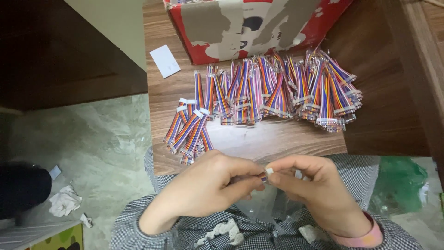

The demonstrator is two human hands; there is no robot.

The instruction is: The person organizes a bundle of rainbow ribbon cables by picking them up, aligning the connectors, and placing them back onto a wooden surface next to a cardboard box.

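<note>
Right now my left hand [203, 187] and right hand [314, 192] meet over my lap, each grip pinched shut on one cable [267, 171] lying left to right between them, just short of the tabletop [259, 139] edge.

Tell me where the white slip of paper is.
In the head view, the white slip of paper lies on the wooden table at its far left corner, left of the torn red cardboard box.
</note>
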